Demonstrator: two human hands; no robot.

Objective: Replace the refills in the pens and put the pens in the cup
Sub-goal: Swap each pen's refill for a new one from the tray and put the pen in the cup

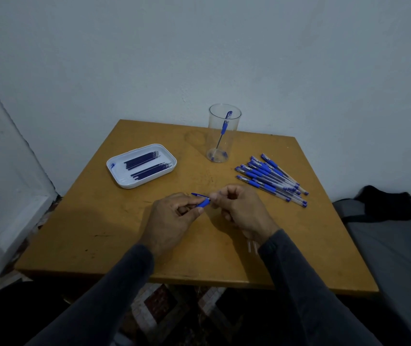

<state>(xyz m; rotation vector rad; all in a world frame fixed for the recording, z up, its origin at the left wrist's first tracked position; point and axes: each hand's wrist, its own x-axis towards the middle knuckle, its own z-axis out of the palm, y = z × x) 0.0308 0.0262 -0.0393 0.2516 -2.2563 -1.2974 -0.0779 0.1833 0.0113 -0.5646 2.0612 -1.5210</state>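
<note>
1. Left hand (172,216) grips a blue pen (203,203) by its grip section, fingers curled round it. The pen's blue end points up and right, toward the right hand.
2. Right hand (239,208) is curled, fingertips pinching at the pen's exposed end; what exactly it pinches (tip piece or refill) is too small to tell. A thin blue piece (198,195) shows just above the pen, between the hands; it cannot be told whether this is a cap clip or a refill end.
3. Key relation: the pen's long axis runs lower left to upper right between the two hands, which nearly touch. Judged step: unscrewing or pulling apart the pen along that axis.
4. Refills (147,164) lie in a white tray (117,176), far left of the hands; the left hand is nearer to it.
5. Cup (220,133) stands at the table's (99,233) far side and holds one pen already. The pile of pens (272,178) lies right of the cup, nearer the right hand.
6. Hidden: most of the held pen's barrel, inside the left palm.
</note>
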